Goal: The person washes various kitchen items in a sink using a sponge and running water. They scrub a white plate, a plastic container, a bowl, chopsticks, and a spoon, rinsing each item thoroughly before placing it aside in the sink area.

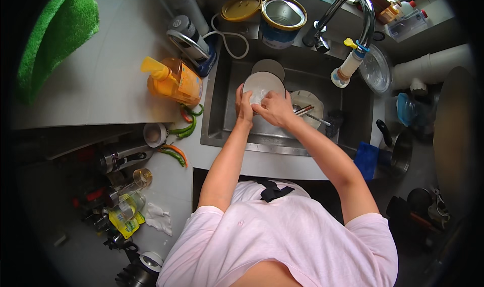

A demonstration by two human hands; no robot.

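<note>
My left hand (245, 105) grips the left rim of a white bowl (264, 83) above the steel sink (230, 115). At the bowl's near right side is my right hand (278, 107), its fingers over the rim and reaching inside. Something whitish or shiny lies by the fingertips; what it is I cannot tell. Behind the bowl a round greyish dish (269, 67) rests in the sink. To the right sits a pale dish (315, 101) with chopsticks (304, 110) and other utensils on it, beside a dark scrubber (333, 123).
A chrome faucet (366, 18) with a filter nozzle (346, 69) arches over the sink's right side. Behind stands an open tin (283, 15). An orange soap bottle (179, 83) and chili peppers (185, 126) line the left edge. A blue cloth (366, 160) hangs at the front right.
</note>
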